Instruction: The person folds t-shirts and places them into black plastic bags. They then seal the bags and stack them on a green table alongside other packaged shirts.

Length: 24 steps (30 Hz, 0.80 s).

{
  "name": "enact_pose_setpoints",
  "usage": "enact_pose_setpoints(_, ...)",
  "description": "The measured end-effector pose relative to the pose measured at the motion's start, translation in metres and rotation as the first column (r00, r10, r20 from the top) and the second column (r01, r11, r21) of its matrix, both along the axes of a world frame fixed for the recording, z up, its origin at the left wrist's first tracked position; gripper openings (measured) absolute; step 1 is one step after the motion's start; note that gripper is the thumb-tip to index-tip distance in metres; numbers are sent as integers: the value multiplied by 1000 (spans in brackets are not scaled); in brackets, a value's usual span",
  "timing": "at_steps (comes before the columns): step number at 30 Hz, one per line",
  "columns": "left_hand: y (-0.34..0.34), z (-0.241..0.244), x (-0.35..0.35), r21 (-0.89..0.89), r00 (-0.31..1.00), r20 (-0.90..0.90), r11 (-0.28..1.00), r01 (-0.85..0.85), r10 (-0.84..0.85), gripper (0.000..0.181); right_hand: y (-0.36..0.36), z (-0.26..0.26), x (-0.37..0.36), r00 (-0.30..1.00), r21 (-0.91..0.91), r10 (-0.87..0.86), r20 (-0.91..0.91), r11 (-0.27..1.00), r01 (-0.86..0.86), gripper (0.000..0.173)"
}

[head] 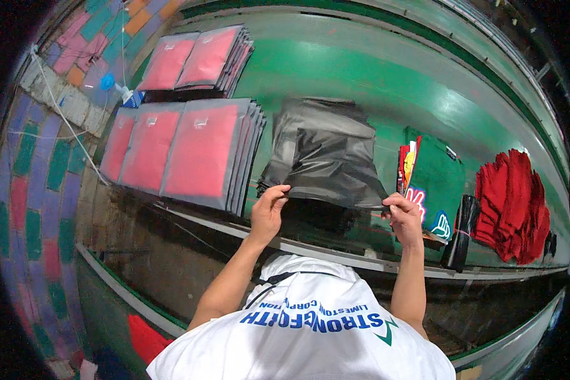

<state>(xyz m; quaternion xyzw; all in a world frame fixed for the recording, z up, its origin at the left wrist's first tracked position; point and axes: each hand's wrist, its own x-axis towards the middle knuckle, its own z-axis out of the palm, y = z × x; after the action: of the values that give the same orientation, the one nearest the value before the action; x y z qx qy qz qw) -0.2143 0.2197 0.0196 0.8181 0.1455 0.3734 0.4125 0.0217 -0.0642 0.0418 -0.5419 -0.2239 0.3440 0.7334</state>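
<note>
A black plastic bag point(335, 166) is stretched between my two hands near the table's front edge. My left hand point(269, 209) pinches its near left corner between thumb and fingers. At its near right corner, my right hand point(403, 216) grips the plastic the same way. Beneath and behind it lies a pile of black plastic bags point(285, 123). To the right of the pile is a folded green garment point(432, 175) with printed hand shapes, and colourful printed pieces stick out at its left side.
Stacks of pink folded items in clear-fronted bags point(202, 152) cover the left of the green table point(384, 61). On the right stand a rolled black plastic bundle point(460, 232) and a heap of red folded fabric point(510, 209). Red cloth point(147, 337) lies on a lower-left surface behind me.
</note>
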Motion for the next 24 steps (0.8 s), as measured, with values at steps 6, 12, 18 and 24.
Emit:
enact_pose_setpoints(6,33,107,1,133,903,403,986,100,-146,16,-2,86,-17,949,346,-99,299,938,-12,43)
enact_pose_setpoints(12,89,112,93,-197,974,227,980,38,8,42,79,95,13,989,333,-149,17,933,135,67)
enact_pose_setpoints(18,106,12,111,181,993,-121,983,22,0,50,96,-24,17,819,-285,-231,525,859,425,62)
enact_pose_setpoints(24,42,-48,98,369,824,-565,908,200,48,59,140,-47,-44,317,-289,98,943,714,638,56)
